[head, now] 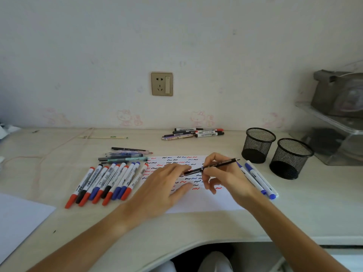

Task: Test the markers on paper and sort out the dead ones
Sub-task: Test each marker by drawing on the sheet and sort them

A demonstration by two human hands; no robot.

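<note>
2 black mesh cups (258, 145) sit far right of the paper (198, 201), with 2 blue-capped markers (259, 178) just beside its right edge. A row of red, blue and black markers (104, 183) lies left, and a small pile (193, 132) sits by the wall. The left hand (163, 190) rests flat on the squiggled sheet, fingers straight. The right hand (222, 175) pinches a black pen (212, 166) over the paper.
</note>
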